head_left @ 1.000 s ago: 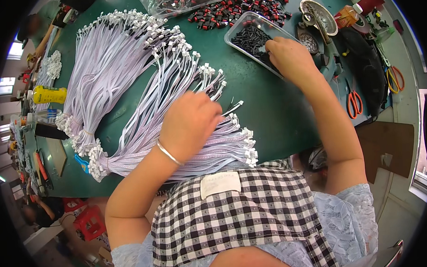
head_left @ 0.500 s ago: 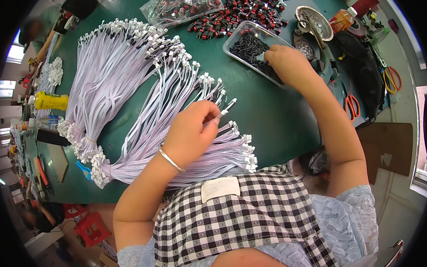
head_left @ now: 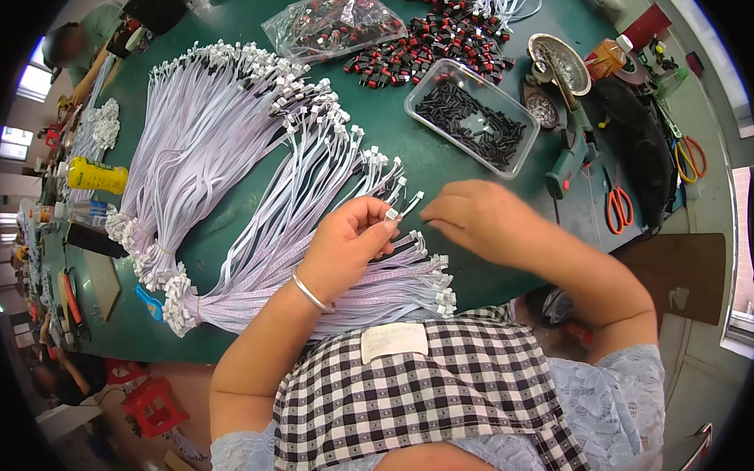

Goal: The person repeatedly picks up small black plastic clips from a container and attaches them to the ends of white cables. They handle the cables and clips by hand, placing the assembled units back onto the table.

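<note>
My left hand (head_left: 348, 241) pinches the white connector (head_left: 390, 214) at the end of one lavender ribbon cable, lifted from the fanned bundle (head_left: 253, 265) beneath it. My right hand (head_left: 484, 223) hovers just right of that connector, fingertips pinched together and pointing at it. Whether a small piece sits between those fingers is hidden. A clear plastic tray (head_left: 508, 171) of small black parts lies on the green table (head_left: 441, 179) just beyond my right hand.
A second lavender cable bundle (head_left: 200, 150) spreads at the left. Red-and-black parts (head_left: 424, 47) and a clear bag (head_left: 332, 25) lie at the back. A metal bowl (head_left: 558, 63), a green hand tool (head_left: 569, 158) and orange scissors (head_left: 617, 206) sit at the right, a yellow bottle (head_left: 97, 175) far left.
My right hand left the tray of black parts and came back toward me, next to the left hand. The left hand lifted one connector end off the bundle.
</note>
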`<state>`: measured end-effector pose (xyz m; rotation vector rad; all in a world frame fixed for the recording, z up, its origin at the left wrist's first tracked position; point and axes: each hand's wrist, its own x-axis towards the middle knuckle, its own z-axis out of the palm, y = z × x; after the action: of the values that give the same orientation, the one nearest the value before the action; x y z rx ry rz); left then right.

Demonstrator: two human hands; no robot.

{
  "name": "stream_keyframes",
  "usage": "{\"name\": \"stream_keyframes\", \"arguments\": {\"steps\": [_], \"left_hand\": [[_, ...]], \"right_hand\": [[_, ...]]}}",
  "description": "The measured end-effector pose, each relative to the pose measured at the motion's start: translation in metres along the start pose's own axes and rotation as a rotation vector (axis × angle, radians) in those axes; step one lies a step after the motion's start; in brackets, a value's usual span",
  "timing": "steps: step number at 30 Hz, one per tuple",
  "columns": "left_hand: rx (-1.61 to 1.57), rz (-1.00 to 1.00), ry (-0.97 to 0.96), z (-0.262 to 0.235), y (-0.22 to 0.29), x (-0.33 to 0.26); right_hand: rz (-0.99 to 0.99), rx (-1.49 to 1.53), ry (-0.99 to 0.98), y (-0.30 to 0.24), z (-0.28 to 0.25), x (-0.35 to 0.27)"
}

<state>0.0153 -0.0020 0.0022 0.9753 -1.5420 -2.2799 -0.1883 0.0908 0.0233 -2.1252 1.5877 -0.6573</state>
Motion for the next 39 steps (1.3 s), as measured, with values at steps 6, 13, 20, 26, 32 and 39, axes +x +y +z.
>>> {"name": "stream_keyframes", "arguments": {"steps": [6, 13, 20, 26, 32, 39], "left_hand": [[-0.111, 0.083, 0.039, -0.004, -0.001, -0.001], [-0.126, 0.138, 0.032, -0.003, -0.011, 0.000], [-0.024, 0.144, 0.060, -0.010, -0.006, -0.003], [-0.068, 0.056, 0.023, -0.011, -0.004, -0.004], [-0.177, -0.029, 0.005, -0.014, -0.007, -0.003], [-0.227, -0.032, 0.008, -0.016, -0.012, -0.001]], "right_hand": [[0.327, 0.514, 0.172, -0.020, 0.036, 0.017], [0.581, 1.076, 0.337, -0.027, 0.062, 0.016], [0.557, 0.968, 0.275, -0.010, 0.046, 0.003], [0.532, 0.860, 0.214, 0.000, 0.039, -0.003], [0.565, 1.128, 0.206, -0.012, 0.038, 0.007], [0.571, 1.183, 0.240, -0.004, 0.044, 0.010]]}}
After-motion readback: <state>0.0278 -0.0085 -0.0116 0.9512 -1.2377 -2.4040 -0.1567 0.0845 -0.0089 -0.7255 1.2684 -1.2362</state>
